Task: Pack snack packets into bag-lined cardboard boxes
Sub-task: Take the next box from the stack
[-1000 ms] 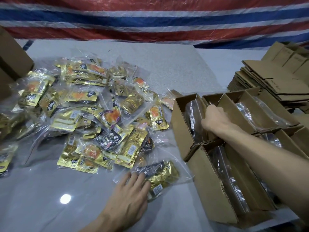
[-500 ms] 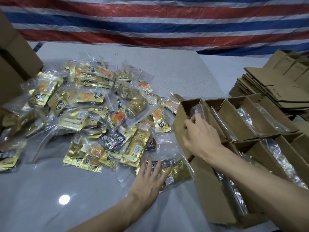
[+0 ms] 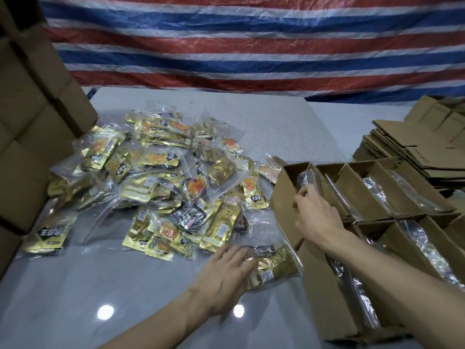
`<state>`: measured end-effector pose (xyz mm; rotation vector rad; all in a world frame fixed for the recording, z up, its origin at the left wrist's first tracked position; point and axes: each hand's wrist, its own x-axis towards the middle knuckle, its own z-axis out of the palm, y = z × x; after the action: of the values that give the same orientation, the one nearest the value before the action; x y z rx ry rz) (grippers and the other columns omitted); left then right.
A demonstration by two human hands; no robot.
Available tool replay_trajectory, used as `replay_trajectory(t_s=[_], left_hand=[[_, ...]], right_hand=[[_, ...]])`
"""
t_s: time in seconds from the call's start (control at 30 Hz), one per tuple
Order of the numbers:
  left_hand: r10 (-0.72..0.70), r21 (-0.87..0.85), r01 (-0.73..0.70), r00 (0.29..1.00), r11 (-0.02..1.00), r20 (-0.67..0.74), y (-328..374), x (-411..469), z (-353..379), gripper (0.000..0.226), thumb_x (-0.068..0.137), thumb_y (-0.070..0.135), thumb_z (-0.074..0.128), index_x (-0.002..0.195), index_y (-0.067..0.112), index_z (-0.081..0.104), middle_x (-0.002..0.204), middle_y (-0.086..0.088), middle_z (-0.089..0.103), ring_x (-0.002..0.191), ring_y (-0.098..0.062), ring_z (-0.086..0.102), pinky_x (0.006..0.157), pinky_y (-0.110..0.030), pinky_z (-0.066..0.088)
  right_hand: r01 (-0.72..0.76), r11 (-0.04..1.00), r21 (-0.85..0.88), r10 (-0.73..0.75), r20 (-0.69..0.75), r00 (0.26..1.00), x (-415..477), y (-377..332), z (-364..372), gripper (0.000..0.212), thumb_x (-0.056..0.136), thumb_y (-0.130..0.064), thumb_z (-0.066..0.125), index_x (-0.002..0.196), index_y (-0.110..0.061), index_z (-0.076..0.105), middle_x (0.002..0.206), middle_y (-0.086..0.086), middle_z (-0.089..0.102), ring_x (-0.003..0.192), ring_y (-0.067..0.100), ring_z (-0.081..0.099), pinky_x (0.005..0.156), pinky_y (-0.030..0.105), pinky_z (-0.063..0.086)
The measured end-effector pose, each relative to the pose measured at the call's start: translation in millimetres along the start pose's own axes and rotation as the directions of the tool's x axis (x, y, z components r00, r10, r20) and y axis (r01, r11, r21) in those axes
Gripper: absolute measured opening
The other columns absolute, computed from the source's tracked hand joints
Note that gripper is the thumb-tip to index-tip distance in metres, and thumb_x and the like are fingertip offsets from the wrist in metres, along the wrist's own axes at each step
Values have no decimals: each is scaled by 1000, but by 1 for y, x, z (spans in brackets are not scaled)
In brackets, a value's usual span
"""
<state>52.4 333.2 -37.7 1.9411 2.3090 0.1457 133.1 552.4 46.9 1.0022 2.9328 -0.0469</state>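
While a pile [image 3: 163, 177] of gold snack packets, sealed in clear bags, spreads across the grey table [image 3: 264, 127] from its centre toward 10 o'clock, a person works at the near edge with both bare hands. The left hand [image 3: 226, 270], at 6 o'clock, lies palm down with fingers spread and straight, resting on one bag [image 3: 274, 267] of gold and dark packets. That bag lies flat on the table just at 5 o'clock of the pile, its far end beside the near cardboard wall.

At 3 o'clock stand open boxes [image 3: 357, 187] in two rows, side by side and touching, each holding shiny clear plastic. The right hand [image 3: 314, 212] reaches over the near row to the end box [image 3: 281, 197], the one closest to the pile. Its fingers are curled onto the liner [image 3: 305, 177] at that box's open top, thumb and fingertips closed on the plastic. What lies deeper inside the box cannot be made out through the glare.

Flattened cardboard blanks [image 3: 415, 144] are stacked at 2 o'clock, well apart from the pile. Large brown cartons [image 3: 32, 122] rise at 9 o'clock, their base touching the pile's outer packets. A red, white and blue striped tarp [image 3: 251, 46] hangs behind the table at 12 o'clock. Two ceiling lights glint off the tabletop near the left forearm.
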Motion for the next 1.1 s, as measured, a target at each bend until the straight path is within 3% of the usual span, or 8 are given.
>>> replay_trajectory(t_s=[0.07,0.2,0.43,0.57,0.67,0.8,0.9,1.1], left_hand=[[3,-29,-7,990,1000,-138,-8,-20,-17,40,79,42,70,118,32,68,121,6,68,115,-14,65,101,-36,51],[-110,5,113,975,994,-191,-39,-58,-50,26,89,33,58,111,24,68,114,3,67,108,-20,64,102,-36,47],[-359,-39,360,902,932,-239,-98,-120,-99,32,101,39,40,126,30,57,124,10,57,119,-14,49,106,-27,23],[-437,-4,461,838,887,-326,-136,-159,-138,30,101,39,42,124,28,57,124,9,56,122,-14,48,105,-28,26],[-427,100,518,786,849,-447,-168,-183,-182,26,96,31,54,119,23,63,123,4,60,122,-18,53,105,-32,30],[-497,111,685,620,720,-607,-220,-205,-237,27,92,27,63,117,19,66,119,-4,63,110,-27,60,97,-41,41],[-603,127,810,521,573,-604,-264,-206,-265,38,97,32,53,134,24,54,125,-9,59,113,-31,58,95,-44,41],[-729,296,868,495,398,-473,-337,-175,-306,55,104,29,38,157,32,22,115,-7,68,100,-28,67,82,-39,42]], right_hand=[[-14,1000,-11,14,13,1000,-3,-3,-1,26,88,-13,69,113,-16,59,128,0,36,88,16,43,71,31,41],[-50,994,-97,58,83,995,-11,-18,-5,30,91,-18,66,119,-16,56,139,5,31,108,20,52,86,33,52],[-153,946,-285,242,311,919,-8,-101,-27,56,93,-29,44,148,-19,40,158,31,14,142,58,17,108,76,23],[-4,989,-150,36,215,976,-11,-144,-39,45,93,-45,45,134,-27,49,147,9,42,134,32,40,108,57,37],[199,979,52,-202,65,977,-13,-171,-51,19,93,-42,45,103,-31,56,109,-5,59,99,12,58,91,38,54],[334,901,278,-352,17,936,-8,-196,-69,16,100,-43,48,95,-32,59,94,-14,62,83,0,62,63,17,49],[355,803,478,-413,18,910,1,-209,-75,6,98,-34,58,93,-35,60,95,-18,62,87,-2,62,78,20,54],[362,603,711,-480,-39,876,27,-234,-85,13,93,-21,68,88,-32,73,87,-19,73,83,-2,67,71,18,52]])
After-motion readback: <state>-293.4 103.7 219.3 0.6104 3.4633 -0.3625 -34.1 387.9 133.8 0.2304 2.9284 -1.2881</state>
